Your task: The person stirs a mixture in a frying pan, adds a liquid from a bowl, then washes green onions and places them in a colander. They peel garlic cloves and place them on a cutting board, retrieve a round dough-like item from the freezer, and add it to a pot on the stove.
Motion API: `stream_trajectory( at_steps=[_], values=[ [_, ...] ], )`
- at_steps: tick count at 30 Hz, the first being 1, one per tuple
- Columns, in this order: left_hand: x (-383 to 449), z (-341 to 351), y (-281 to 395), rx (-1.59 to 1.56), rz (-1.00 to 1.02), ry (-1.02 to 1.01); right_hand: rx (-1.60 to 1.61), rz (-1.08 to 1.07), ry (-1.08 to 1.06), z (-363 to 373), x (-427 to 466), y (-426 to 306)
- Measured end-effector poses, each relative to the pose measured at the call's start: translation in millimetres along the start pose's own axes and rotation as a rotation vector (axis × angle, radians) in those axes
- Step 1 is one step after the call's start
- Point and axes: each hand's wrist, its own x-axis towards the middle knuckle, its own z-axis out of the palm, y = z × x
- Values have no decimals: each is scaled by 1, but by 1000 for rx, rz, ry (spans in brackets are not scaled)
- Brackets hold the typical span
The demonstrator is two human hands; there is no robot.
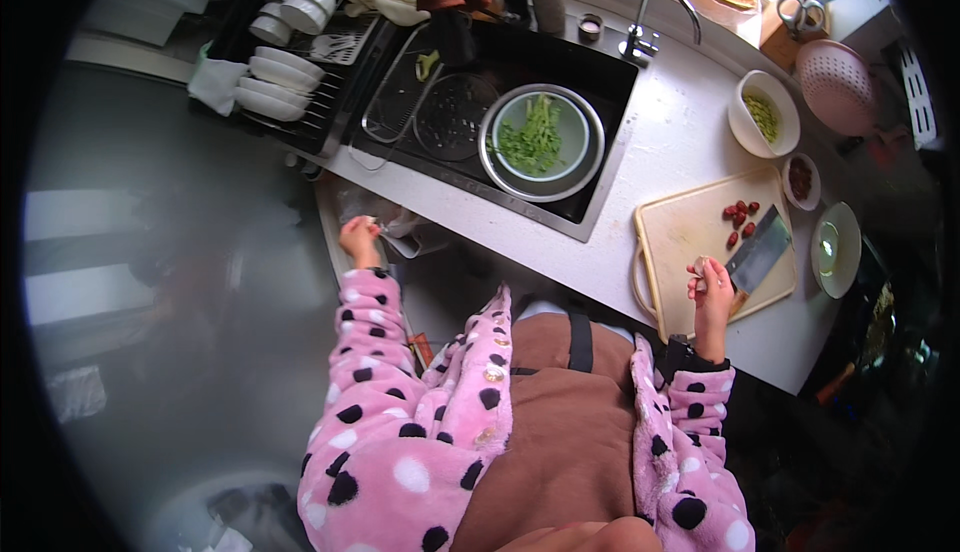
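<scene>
My right hand [712, 291] is over the near edge of a cutting board [675, 252], its fingers closed around a small whitish lump [700, 265] that looks like garlic. A cleaver [761, 252] lies flat on the board beside that hand, its handle partly hidden. Several red dates [739, 212] rest beyond the blade. Out to the left, below counter height, my left hand [361, 235] has its fingers bunched above a pulled-out drawer or bin compartment with a plastic bag [401, 220] inside. Whether those fingers hold anything is too small to make out.
A sink holds a steel basin [489, 158] with a bowl of leafy greens [534, 136]. Left of it stands a dish rack with white bowls [281, 76]. Around the board are a bowl of green beans [763, 117], a small dark-filled bowl [801, 181] and a pale bowl [836, 252].
</scene>
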Motion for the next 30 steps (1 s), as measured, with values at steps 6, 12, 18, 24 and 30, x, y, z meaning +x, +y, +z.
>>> stream_trajectory(
  at_steps=[6, 12, 18, 24, 30],
  values=[
    [24, 12, -7, 206, -241, 61, -54, -26, 103, -38, 0, 6],
    [-71, 130, 4, 265, 516, 123, -153, 15, 217, -73, 10, 38],
    [-265, 253, 16, 251, 376, -961, -484, -242, 294, -45, 16, 79],
    [-397, 280, -24, 505, 696, -1619, -849, -527, 323, -39, 6, 78],
    [-425, 278, -33, 598, 1045, -1498, -645, -396, 280, -46, -2, 81]
  ],
)
